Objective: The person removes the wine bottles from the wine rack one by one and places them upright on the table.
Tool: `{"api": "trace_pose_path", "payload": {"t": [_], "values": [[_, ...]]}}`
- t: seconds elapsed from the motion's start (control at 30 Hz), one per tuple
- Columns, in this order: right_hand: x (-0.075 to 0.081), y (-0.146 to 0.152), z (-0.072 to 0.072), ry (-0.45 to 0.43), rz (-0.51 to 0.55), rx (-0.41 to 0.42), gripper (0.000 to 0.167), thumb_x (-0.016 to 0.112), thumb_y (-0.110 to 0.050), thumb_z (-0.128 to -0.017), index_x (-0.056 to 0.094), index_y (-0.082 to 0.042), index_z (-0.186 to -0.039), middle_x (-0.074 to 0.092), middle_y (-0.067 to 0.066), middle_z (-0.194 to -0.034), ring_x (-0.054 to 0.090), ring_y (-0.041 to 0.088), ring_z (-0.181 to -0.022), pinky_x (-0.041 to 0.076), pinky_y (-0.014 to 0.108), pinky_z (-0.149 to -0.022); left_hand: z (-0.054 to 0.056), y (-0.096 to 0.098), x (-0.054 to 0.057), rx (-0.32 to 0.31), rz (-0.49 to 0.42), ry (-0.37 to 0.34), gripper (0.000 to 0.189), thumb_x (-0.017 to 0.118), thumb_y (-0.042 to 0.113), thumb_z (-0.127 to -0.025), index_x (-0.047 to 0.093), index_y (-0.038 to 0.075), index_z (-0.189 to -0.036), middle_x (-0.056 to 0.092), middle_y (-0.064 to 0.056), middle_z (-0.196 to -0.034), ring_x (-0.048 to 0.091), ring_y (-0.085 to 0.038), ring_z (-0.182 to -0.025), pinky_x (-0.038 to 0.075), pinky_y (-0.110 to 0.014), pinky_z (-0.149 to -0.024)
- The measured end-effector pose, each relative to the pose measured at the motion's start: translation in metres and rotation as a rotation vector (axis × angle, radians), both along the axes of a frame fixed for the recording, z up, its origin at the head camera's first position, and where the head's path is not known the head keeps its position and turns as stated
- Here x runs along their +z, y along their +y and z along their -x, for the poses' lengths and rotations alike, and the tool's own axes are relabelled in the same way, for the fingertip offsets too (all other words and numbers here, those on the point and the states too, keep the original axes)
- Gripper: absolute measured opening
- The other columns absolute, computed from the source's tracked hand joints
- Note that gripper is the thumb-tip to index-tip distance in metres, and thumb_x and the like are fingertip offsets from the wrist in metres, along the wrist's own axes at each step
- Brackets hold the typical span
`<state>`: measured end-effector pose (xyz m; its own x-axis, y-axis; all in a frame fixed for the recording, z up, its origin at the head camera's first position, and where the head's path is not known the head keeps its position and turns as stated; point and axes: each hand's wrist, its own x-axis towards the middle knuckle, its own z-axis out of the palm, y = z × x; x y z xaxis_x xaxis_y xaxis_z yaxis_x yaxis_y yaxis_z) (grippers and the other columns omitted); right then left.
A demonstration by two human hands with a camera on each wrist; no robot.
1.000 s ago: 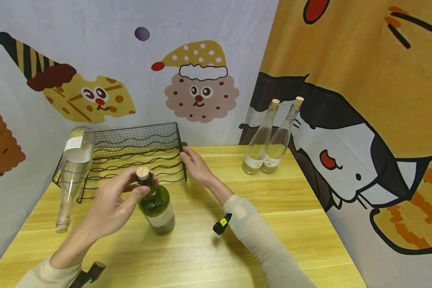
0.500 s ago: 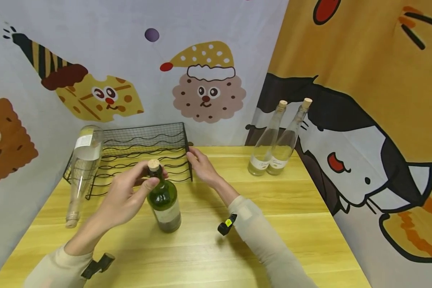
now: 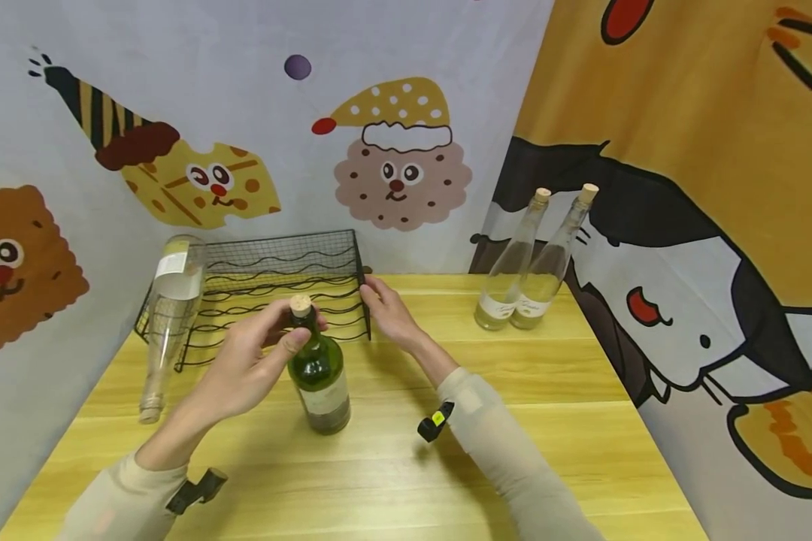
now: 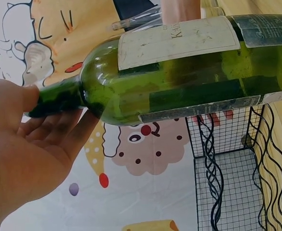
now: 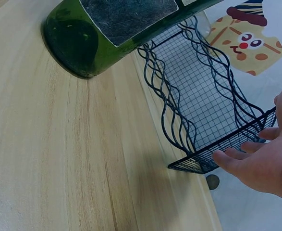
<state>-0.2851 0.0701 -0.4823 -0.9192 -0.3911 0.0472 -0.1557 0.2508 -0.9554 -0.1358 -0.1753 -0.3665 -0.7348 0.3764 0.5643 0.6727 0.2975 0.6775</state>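
A green wine bottle (image 3: 322, 391) with a cork and pale label stands on the wooden table, in front of a black wire wine rack (image 3: 280, 248). My left hand (image 3: 243, 372) holds it by the neck, thumb on the near side and fingers behind; the left wrist view shows this neck grip too. At the rack's right end, my right hand (image 3: 392, 312) touches the side panel. Its fingers look extended along the mesh in the right wrist view. A clear corked bottle (image 3: 176, 300) lies across the rack's left end, its neck toward me.
Two clear corked bottles (image 3: 501, 285) with white labels stand close together at the table's back right. Behind the wooden table (image 3: 406, 481) hangs a cartoon-printed cloth (image 3: 243, 45), with an orange section on the right.
The head view has turned slightly left, so the scene sits further right in it. Both hands, the green bottle and the rack keep nearly the same places relative to each other.
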Motion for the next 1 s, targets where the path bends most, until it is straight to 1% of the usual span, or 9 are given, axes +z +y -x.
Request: {"api": "trace_pose_path", "payload": {"t": [0.17,0.27,0.37,0.47,0.57,0.67,0.8,0.9,1.0], "values": [[0.0,0.002,0.001,0.008,0.011,-0.003,0.067,0.036,-0.048,-0.125,0.031,-0.008,-0.179,0.035,0.014,-0.185,0.041,0.038,-0.169,0.049,0.061,-0.133,0.001,-0.003,0.003,0.006,0.05,-0.057,0.038,0.062,-0.001,-0.113,0.067,0.012,-0.149,0.08,-0.009,-0.137,0.075,-0.009,-0.129,0.062,-0.019,-0.112],[0.0,0.002,0.001,0.012,0.021,-0.001,0.066,0.036,-0.046,-0.125,0.031,-0.007,-0.178,0.035,0.015,-0.185,0.041,0.039,-0.169,0.048,0.062,-0.133,-0.001,-0.009,0.006,0.033,0.079,-0.07,0.045,0.063,0.002,-0.114,0.062,0.013,-0.157,0.077,-0.012,-0.144,0.071,-0.004,-0.134,0.06,-0.016,-0.111],[0.0,0.001,0.001,0.01,0.022,0.005,0.066,0.037,-0.045,-0.125,0.031,-0.007,-0.179,0.035,0.016,-0.185,0.04,0.039,-0.169,0.048,0.062,-0.133,-0.002,-0.02,0.012,0.081,0.073,-0.043,0.05,0.063,-0.001,-0.112,0.06,0.012,-0.161,0.074,-0.017,-0.149,0.067,0.004,-0.136,0.059,-0.012,-0.109],[0.0,0.0,0.001,0.006,0.022,0.009,0.066,0.037,-0.046,-0.125,0.031,-0.008,-0.179,0.035,0.015,-0.185,0.04,0.039,-0.169,0.048,0.062,-0.133,-0.003,-0.034,0.02,0.131,0.041,0.013,0.053,0.061,-0.006,-0.11,0.061,0.01,-0.161,0.073,-0.018,-0.15,0.066,0.007,-0.137,0.059,-0.01,-0.106],[0.001,0.001,0.001,0.005,0.022,0.008,0.066,0.037,-0.047,-0.125,0.032,-0.009,-0.179,0.036,0.014,-0.185,0.041,0.039,-0.169,0.048,0.062,-0.133,-0.001,-0.05,0.026,0.188,0.02,0.076,0.053,0.058,-0.008,-0.11,0.063,0.01,-0.16,0.075,-0.012,-0.149,0.068,0.006,-0.135,0.058,-0.007,-0.106],[0.003,0.002,0.001,0.009,0.016,0.01,0.066,0.037,-0.047,-0.125,0.032,-0.009,-0.179,0.036,0.014,-0.185,0.042,0.039,-0.168,0.048,0.062,-0.133,0.001,-0.069,0.029,0.254,0.017,0.109,0.05,0.057,-0.005,-0.112,0.063,0.01,-0.16,0.074,0.002,-0.15,0.067,0.006,-0.136,0.054,-0.004,-0.107],[0.003,0.002,0.001,0.013,0.01,0.013,0.066,0.037,-0.047,-0.125,0.032,-0.009,-0.179,0.036,0.015,-0.184,0.042,0.04,-0.168,0.048,0.062,-0.133,0.003,-0.095,0.029,0.335,0.013,0.097,0.047,0.056,-0.002,-0.115,0.063,0.009,-0.16,0.069,0.017,-0.153,0.065,0.009,-0.138,0.05,-0.001,-0.108],[0.001,0.001,0.0,0.012,0.013,0.005,0.065,0.037,-0.046,-0.125,0.033,-0.008,-0.178,0.037,0.015,-0.184,0.042,0.04,-0.168,0.048,0.061,-0.133,0.006,-0.115,0.026,0.411,0.016,0.076,0.046,0.056,0.004,-0.116,0.062,0.012,-0.161,0.067,0.021,-0.154,0.061,0.015,-0.137,0.047,0.001,-0.108],[0.0,0.0,0.0,0.012,0.015,-0.003,0.065,0.037,-0.046,-0.125,0.033,-0.009,-0.178,0.037,0.015,-0.184,0.042,0.04,-0.168,0.048,0.061,-0.133,0.01,-0.137,0.02,0.507,0.046,0.035,0.044,0.057,0.014,-0.119,0.061,0.015,-0.163,0.065,0.02,-0.158,0.055,0.022,-0.136,0.043,0.004,-0.109]]}}
